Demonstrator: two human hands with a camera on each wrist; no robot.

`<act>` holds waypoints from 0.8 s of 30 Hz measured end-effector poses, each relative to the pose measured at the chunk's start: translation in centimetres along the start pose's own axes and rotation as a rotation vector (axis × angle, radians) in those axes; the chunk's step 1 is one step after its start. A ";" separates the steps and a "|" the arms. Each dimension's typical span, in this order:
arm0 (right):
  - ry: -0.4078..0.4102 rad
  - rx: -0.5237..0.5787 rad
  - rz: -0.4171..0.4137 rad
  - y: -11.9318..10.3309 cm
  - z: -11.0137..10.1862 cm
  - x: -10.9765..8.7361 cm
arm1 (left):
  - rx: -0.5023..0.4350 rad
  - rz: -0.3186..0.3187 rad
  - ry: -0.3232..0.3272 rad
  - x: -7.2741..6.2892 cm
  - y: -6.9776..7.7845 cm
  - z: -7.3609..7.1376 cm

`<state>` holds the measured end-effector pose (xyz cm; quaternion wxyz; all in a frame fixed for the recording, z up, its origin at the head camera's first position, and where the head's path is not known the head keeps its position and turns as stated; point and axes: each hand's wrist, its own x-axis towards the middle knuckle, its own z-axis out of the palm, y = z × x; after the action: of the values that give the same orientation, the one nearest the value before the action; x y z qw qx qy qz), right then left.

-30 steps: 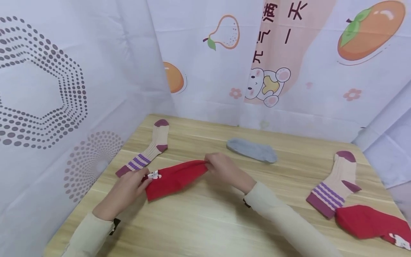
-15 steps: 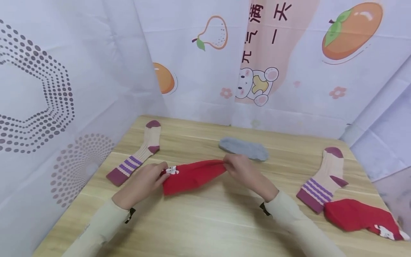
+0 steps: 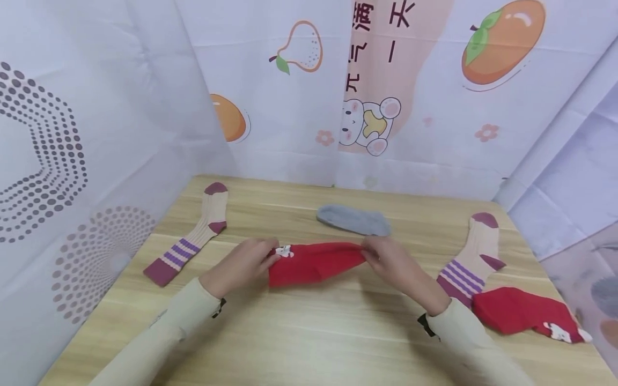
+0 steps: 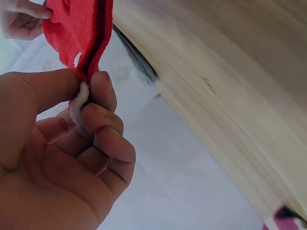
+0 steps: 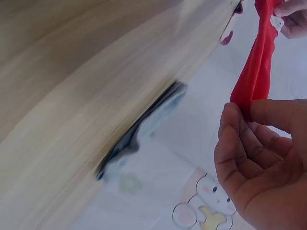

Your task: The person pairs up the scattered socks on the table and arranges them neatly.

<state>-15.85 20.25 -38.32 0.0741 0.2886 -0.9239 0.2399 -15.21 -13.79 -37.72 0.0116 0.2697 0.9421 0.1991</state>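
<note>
A red sock (image 3: 318,261) with a small white animal figure is stretched between both hands, just above the table. My left hand (image 3: 243,264) pinches its left end beside the white figure; in the left wrist view thumb and fingers close on the red cloth and a white bit. The far end is pinched by my right hand (image 3: 398,265), and the right wrist view shows thumb and fingertips on the red fabric (image 5: 254,72). Behind the right hand lies a grey sock (image 3: 352,219) on the wood.
On the left of the wooden table (image 3: 289,343) lies a cream sock (image 3: 198,230) with purple stripes. Its lookalike, another striped sock (image 3: 475,254), lies at the right, with a second red sock (image 3: 523,311) touching it. A printed white curtain (image 3: 270,161) stands behind the table.
Both hands have carried the stretched red sock rightward across the table. The head view has shifted too, so the resting socks appear farther left. The grip at both ends is unchanged.
</note>
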 end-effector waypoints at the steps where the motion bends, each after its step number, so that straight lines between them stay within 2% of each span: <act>1: -0.001 -0.004 0.015 0.2 -0.3 -0.3 | -0.006 0.010 -0.007 0.4 0.2 0.1; 10: 0.049 -0.047 0.107 2.5 -1.7 -3.3 | -0.075 0.060 -0.048 4.1 2.2 1.3; 15: 0.060 -0.075 0.129 3.4 -2.0 -4.4 | -0.042 0.103 -0.055 5.9 2.7 2.3; 20: 0.029 -0.120 0.143 4.0 -2.0 -4.9 | 0.010 0.152 -0.071 7.1 3.1 3.4; 24: -0.006 -0.144 0.168 4.6 -1.7 -5.0 | 0.029 0.151 -0.086 7.8 3.4 4.3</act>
<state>-14.32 26.87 -40.05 0.0716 0.2048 -0.9600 0.1772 -19.63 -5.54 -39.72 0.0331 0.3486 0.9204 0.1741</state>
